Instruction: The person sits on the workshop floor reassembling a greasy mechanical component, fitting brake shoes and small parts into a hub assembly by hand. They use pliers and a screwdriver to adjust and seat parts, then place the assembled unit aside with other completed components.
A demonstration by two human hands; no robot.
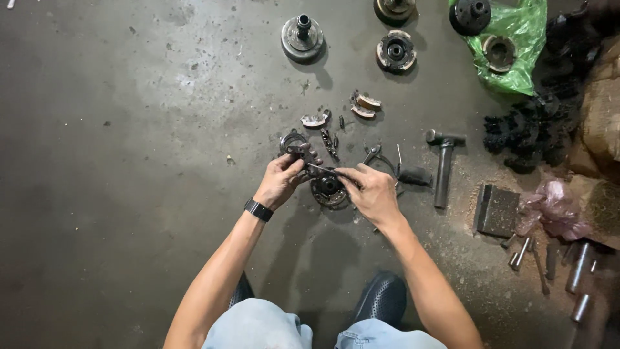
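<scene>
In the middle of the frame both hands meet over a round, dark metal part lying on the grey concrete floor. The left hand, with a black watch on its wrist, is closed around a small metal piece at the part's upper left edge. The right hand grips a thin rod-like tool whose tip reaches toward the left hand, across the top of the round part.

Just above the hands lie curved brake-shoe-like pieces and a few small springs. Pliers lie just right of the right hand, and a hammer further right. At the upper edge stand three more round metal parts, and a green plastic bag fills the upper right corner. A flat metal block and several short metal rods lie at the lower right.
</scene>
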